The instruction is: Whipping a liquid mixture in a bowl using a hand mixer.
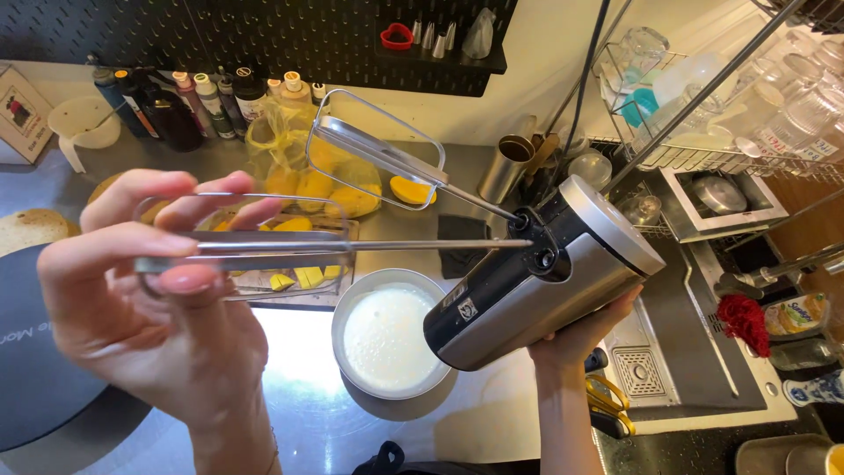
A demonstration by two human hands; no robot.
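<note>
Mixer [527, 290]: silver and black hand mixer, held tilted above the counter at about 4 o'clock from the middle of the view, its beater end pointing toward 10 o'clock.
Right hand [585, 330]: cupped under the mixer body, fingers clamped around its underside; the forearm comes up from 6 o'clock.
Left hand [154, 303]: at 9 o'clock, large and close to the camera, fingers and thumb closed on the wire head of one beater.
Held beater [264, 249]: lies nearly level, its shaft running right to the mixer's face at a socket; whether it is fully seated cannot be told.
Second beater [378, 154]: seated in the mixer, angling up toward 11 o'clock, free of both hands.
Bowl [387, 339]: round metal bowl of pale, creamy liquid on the steel counter [299, 396], just below and left of the mixer, at 6 o'clock.
Tray [294, 280]: clear tray with yellow fruit pieces, behind the held beater, just beyond the bowl.
Bag [290, 149]: clear bag of yellow fruit at 12 o'clock, behind the second beater.
Bottles [189, 101]: row of small bottles along the back wall at 11 o'clock.
Sink [677, 352]: at 3 o'clock, with a wire rack [730, 105] of glassware above it at 2 o'clock.
Scissors [607, 405]: yellow-handled, near the right wrist at 5 o'clock.
</note>
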